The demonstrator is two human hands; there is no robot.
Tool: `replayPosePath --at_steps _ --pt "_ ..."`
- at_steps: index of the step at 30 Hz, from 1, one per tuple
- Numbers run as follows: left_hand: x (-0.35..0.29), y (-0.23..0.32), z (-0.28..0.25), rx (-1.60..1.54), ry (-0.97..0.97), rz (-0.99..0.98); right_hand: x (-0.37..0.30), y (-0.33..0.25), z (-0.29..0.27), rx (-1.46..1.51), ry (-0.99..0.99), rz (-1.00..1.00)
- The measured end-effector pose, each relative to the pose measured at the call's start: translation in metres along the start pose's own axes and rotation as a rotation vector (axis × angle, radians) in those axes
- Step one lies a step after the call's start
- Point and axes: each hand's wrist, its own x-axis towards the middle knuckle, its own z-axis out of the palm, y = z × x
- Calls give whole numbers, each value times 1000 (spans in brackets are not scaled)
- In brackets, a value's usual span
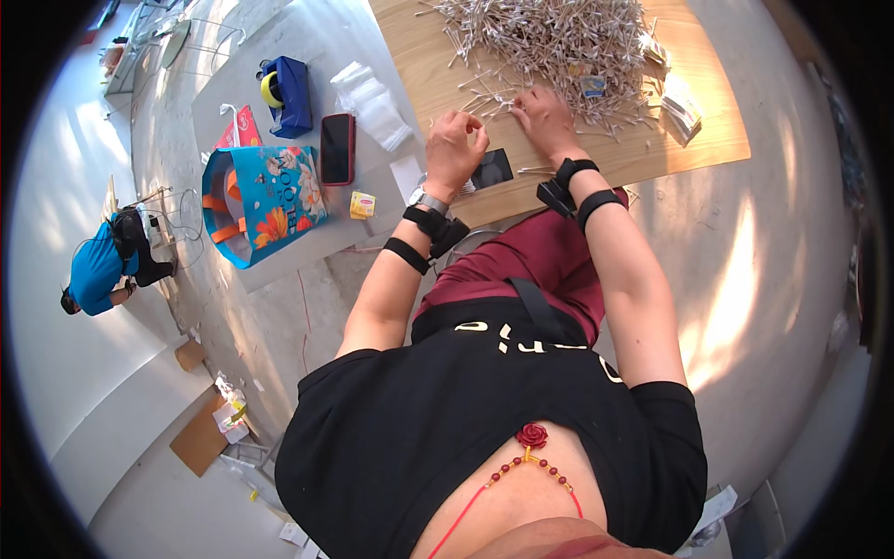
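Observation:
A large heap of loose cotton swabs (549,47) covers the far part of the wooden table (712,102). At the heap's near left edge, my right hand (548,123) is closed, with its thumb and fingertips pinched on cotton swabs that stick out to the left. My left hand (453,149) is held beside it, over the table's left side. Its thumb and fingers curl together in a ring; what they hold, if anything, cannot be made out. Just right of the left wrist lies a small dark packet (492,168), with a few swabs near it.
Clear packs (682,110) lie right of the heap. On the grey table to the left are a blue tape dispenser (287,98), plastic bags (372,104), a phone (337,149), a small yellow box (362,205) and a blue flowered bag (275,200). Another person (102,265) bends over at far left.

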Motion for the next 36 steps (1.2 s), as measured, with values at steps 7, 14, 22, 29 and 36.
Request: replayPosePath --at_steps 7,14,22,29,36 --pt "-12 14 22 107 -152 182 14 19 -10 176 194 134" --pt "-10 25 54 207 -198 215 -8 11 -18 110 65 88" --pt "37 -26 29 340 -16 82 -14 -7 -10 107 36 63" --pt "46 -39 24 388 -119 32 -21 -6 -17 168 52 130" --pt "34 -30 1 212 -125 -96 -47 16 -30 120 90 110"
